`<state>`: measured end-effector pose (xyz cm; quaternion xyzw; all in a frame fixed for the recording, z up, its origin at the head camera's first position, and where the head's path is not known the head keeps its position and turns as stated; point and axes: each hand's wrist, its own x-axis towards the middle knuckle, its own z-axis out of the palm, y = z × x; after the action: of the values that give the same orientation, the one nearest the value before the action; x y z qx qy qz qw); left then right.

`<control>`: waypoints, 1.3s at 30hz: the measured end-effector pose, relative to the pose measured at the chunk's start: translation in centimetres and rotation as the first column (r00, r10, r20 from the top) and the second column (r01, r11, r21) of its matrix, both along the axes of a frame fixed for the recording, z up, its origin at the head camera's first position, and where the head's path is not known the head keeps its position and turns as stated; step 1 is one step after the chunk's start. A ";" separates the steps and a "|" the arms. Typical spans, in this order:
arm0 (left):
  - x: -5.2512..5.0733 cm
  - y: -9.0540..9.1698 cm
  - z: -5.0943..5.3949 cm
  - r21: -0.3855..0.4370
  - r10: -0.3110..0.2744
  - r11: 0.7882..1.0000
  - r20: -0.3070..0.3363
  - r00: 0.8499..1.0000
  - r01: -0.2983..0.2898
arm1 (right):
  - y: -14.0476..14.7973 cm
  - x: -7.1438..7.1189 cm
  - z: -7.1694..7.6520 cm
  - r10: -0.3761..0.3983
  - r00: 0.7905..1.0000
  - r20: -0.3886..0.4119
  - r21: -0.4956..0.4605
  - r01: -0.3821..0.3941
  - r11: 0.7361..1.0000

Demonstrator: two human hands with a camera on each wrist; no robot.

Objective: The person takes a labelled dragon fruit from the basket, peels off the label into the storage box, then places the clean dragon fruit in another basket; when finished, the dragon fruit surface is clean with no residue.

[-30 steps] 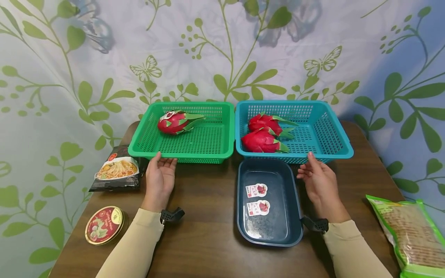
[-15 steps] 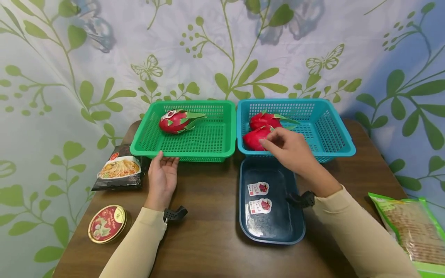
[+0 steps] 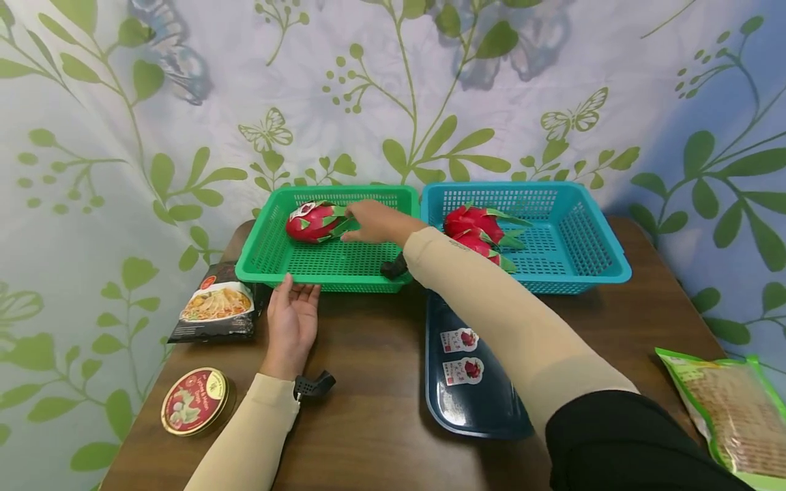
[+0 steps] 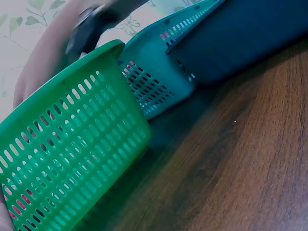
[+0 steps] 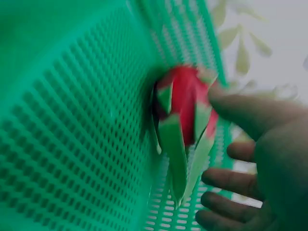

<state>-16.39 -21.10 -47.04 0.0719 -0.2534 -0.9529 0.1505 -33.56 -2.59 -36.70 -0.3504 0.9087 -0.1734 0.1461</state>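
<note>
A red dragon fruit (image 3: 310, 226) with green leafy tips and a white label lies at the left in the green basket (image 3: 331, 279). My right hand (image 3: 382, 222) is over this basket, just right of the fruit. In the right wrist view its fingers (image 5: 236, 180) are spread beside the green tips, and the thumb is close to the fruit (image 5: 185, 103); whether it touches cannot be made out. My left hand (image 3: 291, 331) rests palm up at the basket's front, fingertips against its rim. Two more dragon fruits (image 3: 474, 221) lie in the blue basket (image 3: 552, 279).
A dark blue tray (image 3: 454, 416) with two dragon fruit stickers (image 3: 463, 371) stands before the blue basket, partly under my right arm. A black noodle pack (image 3: 215, 307) and a round candy tin (image 3: 195, 401) are at left, a green-edged bag (image 3: 731, 409) at right.
My right hand has left the blue basket's front rim, passed over the dragon fruits there and moved left into the green basket. My left hand stays at the green rim.
</note>
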 end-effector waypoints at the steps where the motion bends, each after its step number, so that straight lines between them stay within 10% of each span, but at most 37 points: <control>1: 0.0 0.1 -0.1 -0.002 -0.004 1.000 -0.002 1.000 0.004 | -0.7 -0.7 -0.3 -0.025 0.999 0.022 0.005 0.025 1.000; 12: -0.3 0.4 0.1 -0.013 -0.016 1.000 -0.036 0.999 0.015 | -5.6 -2.9 -1.9 -0.096 0.990 -0.105 -0.018 0.095 0.995; 33: -0.1 0.4 0.4 -0.009 0.017 1.000 -0.011 1.000 -0.017 | -7.1 -3.8 -5.0 -0.402 0.916 0.019 0.045 0.401 0.915; 39: -0.1 0.4 0.4 -0.012 0.017 1.000 -0.006 1.000 -0.017 | -7.1 -3.4 -5.3 -0.359 0.933 -0.008 0.026 0.359 0.933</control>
<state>-16.53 -20.75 -46.61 0.0702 -0.2580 -0.9502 0.1598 -36.95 -9.65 -41.96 -0.1767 0.9599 -0.1843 0.1155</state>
